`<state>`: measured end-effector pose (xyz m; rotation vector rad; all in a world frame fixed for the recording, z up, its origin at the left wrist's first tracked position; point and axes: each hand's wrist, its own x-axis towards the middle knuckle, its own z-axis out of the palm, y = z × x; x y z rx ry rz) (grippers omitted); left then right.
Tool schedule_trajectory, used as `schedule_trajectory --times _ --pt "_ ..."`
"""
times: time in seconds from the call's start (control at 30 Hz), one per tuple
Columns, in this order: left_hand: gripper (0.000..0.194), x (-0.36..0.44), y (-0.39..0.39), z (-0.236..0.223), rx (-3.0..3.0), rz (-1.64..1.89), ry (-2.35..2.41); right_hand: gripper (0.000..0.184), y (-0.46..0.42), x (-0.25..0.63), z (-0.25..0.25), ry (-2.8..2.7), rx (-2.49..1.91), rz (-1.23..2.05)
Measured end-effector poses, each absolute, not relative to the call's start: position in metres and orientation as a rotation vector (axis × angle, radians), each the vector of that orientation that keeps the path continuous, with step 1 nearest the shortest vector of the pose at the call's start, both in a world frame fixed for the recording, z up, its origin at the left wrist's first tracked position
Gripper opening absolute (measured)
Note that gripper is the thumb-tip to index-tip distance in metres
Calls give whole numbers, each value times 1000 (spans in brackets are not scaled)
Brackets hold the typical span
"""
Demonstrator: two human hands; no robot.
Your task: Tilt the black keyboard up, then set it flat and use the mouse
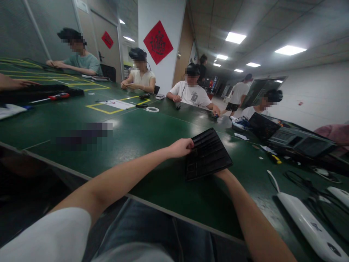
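Note:
A flat black ribbed panel (pixel 208 154), which looks like plastic with raised strips and small recesses, is tilted above the green table in front of me. My left hand (pixel 182 147) is closed on its left edge, with the thumb and fingers bent around the rim. My right hand (pixel 223 174) goes behind the panel's lower right side; only the wrist and a bit of the hand show. The right fingers are hidden, so their grip cannot be seen. The exact kind of panel is unclear.
On the green table (pixel 141 134), a white power strip (pixel 308 222) and dark cables lie at right, near a grey computer case (pixel 300 140). A white tape ring (pixel 152 109), paper (pixel 116 104) and a red-handled screwdriver (pixel 58 96) lie left. Several people sit across the table.

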<state>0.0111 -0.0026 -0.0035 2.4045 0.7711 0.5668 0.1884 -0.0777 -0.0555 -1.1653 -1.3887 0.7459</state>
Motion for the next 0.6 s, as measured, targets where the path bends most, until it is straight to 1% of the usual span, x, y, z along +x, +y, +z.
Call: schedule_trajectory --times 0.1,0.2,0.37,0.47,0.53,0.6 --pt "16 12 -8 -5 2676 560 728 32 -85 193 -53 -1374 -1140 712" --pt "17 12 -13 -5 2927 553 653 36 -88 201 -52 -1408 -1132 691" --pt "17 9 -17 -4 3223 494 381 26 -79 217 -60 -1484 -1230 628" --pt "15 8 -16 -4 3178 493 286 26 -78 215 -63 -1464 -1205 566" --pt "17 8 -14 -5 3050 539 341 32 -81 208 -60 -1459 -1162 561" --pt "19 10 -10 -6 2860 585 444 33 -85 200 -54 -1447 -1143 605"
